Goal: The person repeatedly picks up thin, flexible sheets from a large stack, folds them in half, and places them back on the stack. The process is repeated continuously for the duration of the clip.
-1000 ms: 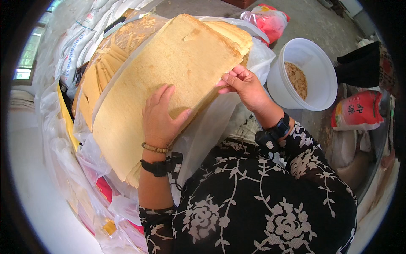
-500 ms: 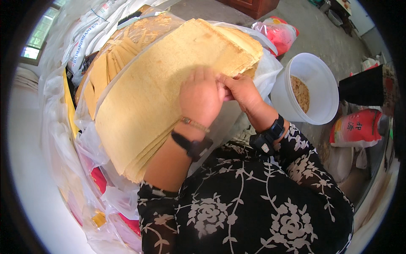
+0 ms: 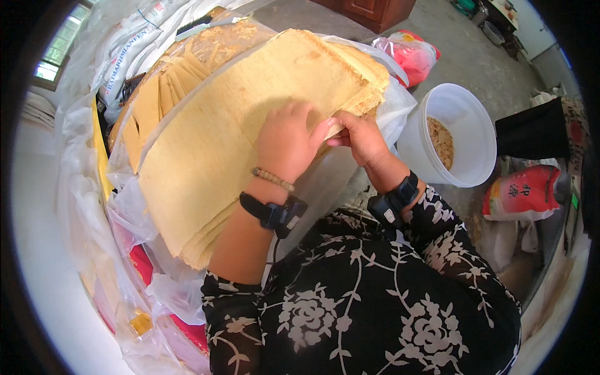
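Pale-yellow stack (image 3: 206,150): broad, flat, thin sheets with rough edges, piled slantwise in front of the person; layers show at the near lower corner and at the right end.
Right hand (image 3: 362,140): thumb and curled fingers pinched together on the stack's near edge, toward its right end; how many layers are caught cannot be told.
Left hand (image 3: 286,140): resting palm down over the stack, thumb spread apart from the other fingers and reaching to the right hand's fingertips.
Wrists: a brown beaded bracelet (image 3: 272,179) and a black strap with a small box (image 3: 284,217) on the left; a black wristband (image 3: 409,187) on the right.
Bucket: a round, translucent white plastic bucket (image 3: 415,140) on the grey floor (image 3: 487,69) to the right, tan flakes (image 3: 440,144) inside.
Strips: narrow tan strips (image 3: 164,94) fanned out beside the stack's far left edge; a dark-bristled brush (image 3: 194,26) beyond them.
Bags: a red-and-clear plastic bag (image 3: 412,55) beyond the bucket, a red-and-white packet (image 3: 525,194) at far right.
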### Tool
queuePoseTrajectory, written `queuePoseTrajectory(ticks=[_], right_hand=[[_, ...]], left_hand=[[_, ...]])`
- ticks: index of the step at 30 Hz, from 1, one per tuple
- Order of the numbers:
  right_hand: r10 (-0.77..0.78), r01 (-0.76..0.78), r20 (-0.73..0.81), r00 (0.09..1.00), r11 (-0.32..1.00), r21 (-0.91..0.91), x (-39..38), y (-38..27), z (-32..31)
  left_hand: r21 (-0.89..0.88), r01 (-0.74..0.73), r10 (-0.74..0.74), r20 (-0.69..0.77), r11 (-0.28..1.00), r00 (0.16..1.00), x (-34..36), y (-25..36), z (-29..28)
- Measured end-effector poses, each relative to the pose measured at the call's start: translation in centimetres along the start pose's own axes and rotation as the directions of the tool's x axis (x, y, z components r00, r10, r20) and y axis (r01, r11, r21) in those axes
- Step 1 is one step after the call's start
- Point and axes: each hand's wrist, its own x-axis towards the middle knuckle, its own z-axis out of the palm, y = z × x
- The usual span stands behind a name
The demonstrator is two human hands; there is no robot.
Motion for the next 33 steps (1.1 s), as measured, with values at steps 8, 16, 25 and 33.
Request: queuePoseTrajectory(ticks=[8, 16, 25, 33], right_hand=[[0.082, -0.094, -0.081, 0.993, 0.982, -0.163, 0.6, -0.8, 0.3], [0.011, -0.026, -0.099, 0.995, 0.987, -0.156, 0.4, -0.5, 1.0], [0.01, -0.034, -0.168, 0.986, 0.99, -0.139, 0.6, -0.1, 1.5], [0.324, -0.318, -0.002, 0.946, 0.93, -0.184, -0.5, -1.0, 0.1]], left_hand=[[0.137, 0.042, -0.032, -0.073, 0.99, 0.997, 0.1, 0.3, 2.2], [0.245, 0.082, 0.003, -0.329, 0.966, 0.944, 0.8, -0.1, 1.6], [-0.495, 0.201, -0.515, -0.656, 0.845, 0.551, -3.0, -5.2, -7.8], [-0.958, -0.161, -0.942, -0.268, 0.238, 0.2, -15.1, -9.9, -10.5]])
